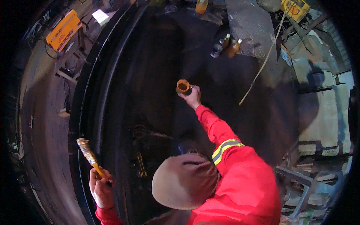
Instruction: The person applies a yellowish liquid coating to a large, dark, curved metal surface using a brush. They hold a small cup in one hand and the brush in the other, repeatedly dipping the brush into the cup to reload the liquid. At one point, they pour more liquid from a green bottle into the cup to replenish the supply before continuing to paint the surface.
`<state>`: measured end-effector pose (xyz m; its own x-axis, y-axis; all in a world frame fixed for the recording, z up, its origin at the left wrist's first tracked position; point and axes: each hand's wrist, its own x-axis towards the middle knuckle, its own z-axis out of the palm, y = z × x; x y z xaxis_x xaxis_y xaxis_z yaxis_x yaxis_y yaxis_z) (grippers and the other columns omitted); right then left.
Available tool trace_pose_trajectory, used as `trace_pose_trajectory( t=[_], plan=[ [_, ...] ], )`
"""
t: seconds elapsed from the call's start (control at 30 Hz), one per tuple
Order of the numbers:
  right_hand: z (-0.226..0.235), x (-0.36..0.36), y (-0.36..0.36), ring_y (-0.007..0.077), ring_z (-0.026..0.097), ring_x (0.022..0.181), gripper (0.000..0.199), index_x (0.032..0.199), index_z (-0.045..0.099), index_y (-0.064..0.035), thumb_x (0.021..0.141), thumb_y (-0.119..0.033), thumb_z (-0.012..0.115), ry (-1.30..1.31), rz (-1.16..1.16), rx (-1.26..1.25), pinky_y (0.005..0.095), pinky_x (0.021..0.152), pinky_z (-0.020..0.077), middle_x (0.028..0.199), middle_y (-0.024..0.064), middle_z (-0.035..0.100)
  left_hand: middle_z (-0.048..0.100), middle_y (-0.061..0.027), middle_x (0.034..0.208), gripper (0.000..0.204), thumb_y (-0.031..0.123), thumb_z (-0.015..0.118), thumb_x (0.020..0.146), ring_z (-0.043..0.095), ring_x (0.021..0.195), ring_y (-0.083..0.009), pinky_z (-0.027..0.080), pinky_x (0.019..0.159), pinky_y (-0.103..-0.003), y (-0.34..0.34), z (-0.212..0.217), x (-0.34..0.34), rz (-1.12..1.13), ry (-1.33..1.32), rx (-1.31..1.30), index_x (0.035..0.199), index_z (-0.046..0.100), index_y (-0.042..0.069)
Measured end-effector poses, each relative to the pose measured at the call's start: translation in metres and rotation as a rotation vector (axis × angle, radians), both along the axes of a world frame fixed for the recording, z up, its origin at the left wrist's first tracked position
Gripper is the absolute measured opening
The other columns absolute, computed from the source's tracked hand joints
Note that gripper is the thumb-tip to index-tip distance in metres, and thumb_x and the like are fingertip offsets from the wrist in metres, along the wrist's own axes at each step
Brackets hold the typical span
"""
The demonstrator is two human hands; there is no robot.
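My left hand (102, 187), at the lower left, is closed round the yellow handle of a paintbrush (88, 153). The brush points up and to the left, its brown-stained end uppermost. Further out, near the middle, my right hand (193, 96) grips a small orange-brown cup (183, 87). The cup's open mouth faces me; its inside looks brown, but I cannot tell how full it is. Both arms wear red sleeves, the right one with a reflective band (225, 150). A dark surface lies under both hands.
Several bottles (234, 48) stand at the far right beside a grey sheet (251, 30). A thin stick (258, 77) slants down nearby. Dim scissors (141, 132) and a yellow tool (141, 165) lie near a brown cloth-covered rounded shape (183, 182). An orange machine (63, 30) stands far left.
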<state>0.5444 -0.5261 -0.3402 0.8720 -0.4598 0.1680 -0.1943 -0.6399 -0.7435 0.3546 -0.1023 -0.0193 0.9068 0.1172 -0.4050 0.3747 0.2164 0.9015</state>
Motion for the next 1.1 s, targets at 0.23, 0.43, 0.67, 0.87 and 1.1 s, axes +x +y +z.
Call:
trace_pose_trajectory(
  t=[0.23,0.43,0.67,0.87,1.1],
  plan=[
    [-0.015,0.025,-0.02,0.0307,0.048,0.119,0.065,0.106,0.068,-0.0044,0.06,-0.045,0.088,0.122,0.03,-0.154,0.045,0.102,0.0371,0.114,0.0106,0.062,0.055,-0.0069,0.077,0.031,0.007,0.049,0.077,0.047,0.056,-0.0118,0.04,0.049,-0.023,-0.067,-0.02,0.075,-0.092,-0.087,0.071,0.109,0.05,0.003],
    [-0.008,0.018,-0.037,0.0306,0.047,0.121,0.071,0.114,0.067,-0.0057,0.059,-0.046,0.088,0.203,0.096,-0.193,0.0458,0.103,0.0366,0.118,0.0109,0.063,0.053,-0.0027,0.081,0.033,0.011,0.054,0.079,0.048,0.06,-0.0093,0.038,0.051,-0.021,-0.095,-0.042,0.116,-0.1,-0.144,0.052,0.111,0.05,0.005],
    [0.084,0.1,-0.106,0.0229,0.059,0.108,0.064,0.124,0.059,0.0041,0.07,-0.019,0.085,-0.236,0.011,0.084,0.0377,0.094,0.0471,0.116,0.014,0.064,0.058,-0.0046,0.084,0.045,0.016,0.061,0.082,0.05,0.064,-0.0078,0.039,0.054,-0.02,-0.105,-0.046,0.153,0.188,-0.258,0.194,0.122,0.044,0.008],
    [0.156,0.357,-0.239,0.0376,0.052,0.117,0.081,0.124,0.059,0.001,0.06,-0.038,0.09,-0.441,-0.377,-0.049,0.0467,0.102,0.038,0.117,0.02,0.063,0.049,-0.0107,0.116,0.029,0.013,0.062,0.089,0.046,0.086,-0.0082,0.042,0.073,-0.019,-0.087,-0.082,0.171,0.122,-0.443,0.208,0.113,0.047,0.006],
    [0.213,0.46,-0.272,0.0331,0.051,0.128,0.118,0.14,0.044,0.0017,0.049,-0.056,0.092,-0.086,-0.466,-0.04,0.042,0.107,0.0413,0.139,0.0239,0.05,0.05,-0.0116,0.125,0.035,0.032,0.061,0.093,0.047,0.086,-0.0078,0.038,0.071,-0.019,-0.085,-0.086,0.165,0.172,-0.316,0.5,0.111,0.059,0.003]
  ],
)
